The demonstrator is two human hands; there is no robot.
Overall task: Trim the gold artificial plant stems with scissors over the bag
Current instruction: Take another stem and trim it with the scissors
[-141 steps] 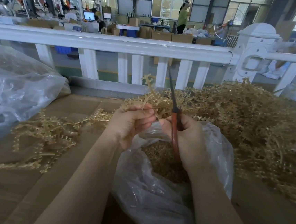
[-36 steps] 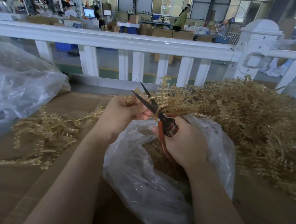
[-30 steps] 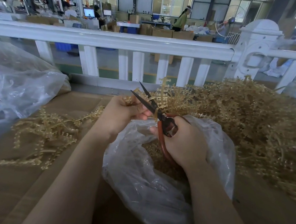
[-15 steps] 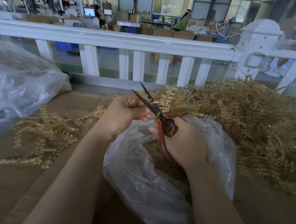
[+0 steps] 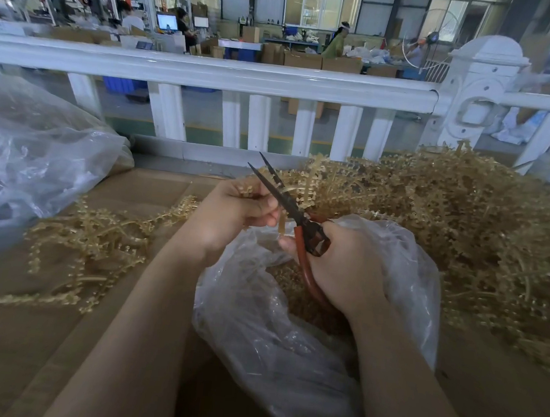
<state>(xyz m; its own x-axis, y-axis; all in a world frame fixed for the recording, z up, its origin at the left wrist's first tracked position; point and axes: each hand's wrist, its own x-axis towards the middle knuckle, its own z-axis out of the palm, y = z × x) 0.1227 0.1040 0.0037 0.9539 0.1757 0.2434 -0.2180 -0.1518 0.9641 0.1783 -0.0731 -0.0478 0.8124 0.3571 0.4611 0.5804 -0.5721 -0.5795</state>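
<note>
My left hand [image 5: 233, 211] grips a gold plant stem [image 5: 306, 187] whose beaded branches rise behind the blades. My right hand [image 5: 345, 269] holds red-handled scissors [image 5: 302, 221], their dark blades parted and pointing up-left across my left fingertips. A short stub of stem [image 5: 281, 224] hangs below my left fingers, beside the blades. Both hands are above the open clear plastic bag [image 5: 286, 360], which holds gold trimmings. A big heap of gold stems [image 5: 466, 226] lies at the right, and a smaller pile [image 5: 95, 245] at the left.
The work goes on over a brown cardboard surface [image 5: 19, 335]. A large crumpled clear bag [image 5: 30, 158] sits at the left. A white railing [image 5: 212, 74] runs across behind the table, with a workshop, boxes and people beyond it.
Since 4.7 s ago the scissors have swung from upright and closed to tilted up-left with blades parted. Over the last second the hands have barely moved.
</note>
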